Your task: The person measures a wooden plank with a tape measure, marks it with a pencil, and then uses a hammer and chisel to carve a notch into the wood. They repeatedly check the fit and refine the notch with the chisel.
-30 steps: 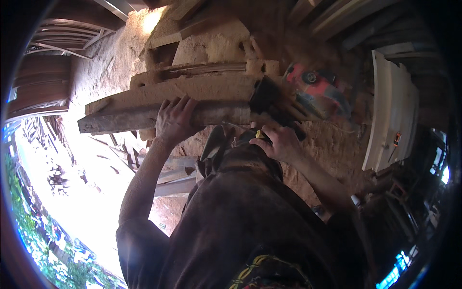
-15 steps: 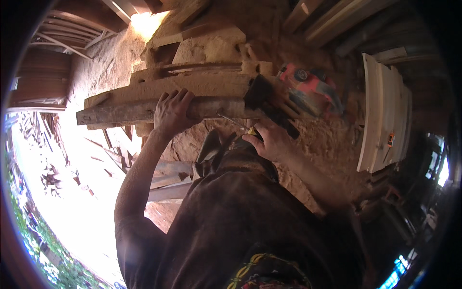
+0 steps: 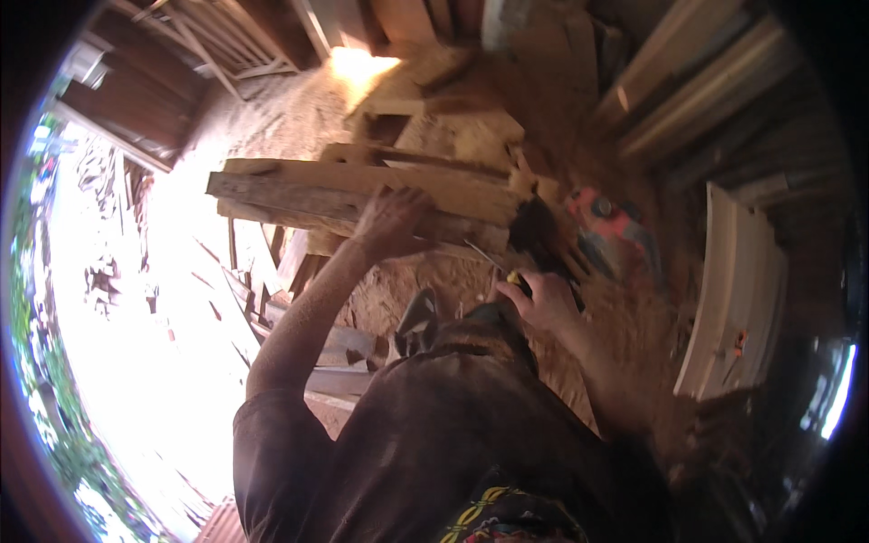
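Observation:
A long, rough wooden timber (image 3: 303, 197) lies across a low workbench in front of me. My left hand (image 3: 394, 222) rests on top of it with fingers stretched toward the far edge and thumb apart; motion blurs it a little. My right hand (image 3: 548, 300) is closed around the yellow-and-black handle of a screwdriver (image 3: 490, 257). Its thin metal shaft points up and left, the tip by the timber's near edge; I cannot tell whether they touch. At the timber's right end sits a dark, blocky object (image 3: 536, 226), too blurred to name.
A red-and-grey power tool (image 3: 608, 215) lies right of the bench. Pale boards (image 3: 724, 271) stand farther right, with a small orange-handled tool (image 3: 740, 344) on them. Long beams (image 3: 697, 81) fill the back right. Sawdust and scrap wood cover the ground.
The whole view has turned, so bench and hands appear farther right and lower. My left hand's fingers lie flatter on the timber. The screwdriver remains in my right hand.

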Demonstrator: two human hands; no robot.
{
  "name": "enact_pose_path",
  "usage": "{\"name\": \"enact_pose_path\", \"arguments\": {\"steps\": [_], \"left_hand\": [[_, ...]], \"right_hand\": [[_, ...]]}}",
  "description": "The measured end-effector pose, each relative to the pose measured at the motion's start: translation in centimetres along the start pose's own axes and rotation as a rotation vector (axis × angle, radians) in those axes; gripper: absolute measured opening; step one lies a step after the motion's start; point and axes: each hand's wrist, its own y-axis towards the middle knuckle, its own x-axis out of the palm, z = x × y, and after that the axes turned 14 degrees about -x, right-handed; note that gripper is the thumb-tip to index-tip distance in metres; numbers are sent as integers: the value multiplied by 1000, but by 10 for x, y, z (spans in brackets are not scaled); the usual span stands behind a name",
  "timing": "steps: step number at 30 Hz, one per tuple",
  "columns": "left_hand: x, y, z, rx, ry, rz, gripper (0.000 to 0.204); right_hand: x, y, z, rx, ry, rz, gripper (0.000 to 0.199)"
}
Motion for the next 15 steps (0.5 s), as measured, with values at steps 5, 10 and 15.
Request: {"name": "enact_pose_path", "arguments": {"steps": [5, 10, 15], "left_hand": [[-114, -85, 61, 123, -566, 373, 67], [-207, -188, 109, 674, -797, 948, 49], [-217, -231, 134, 782, -728, 1238, 46]], "right_hand": [[-18, 0, -14, 48, 188, 28, 36], [-22, -1, -15, -8, 285, 62, 37], [1, -4, 9, 3, 411, 141, 42]]}}
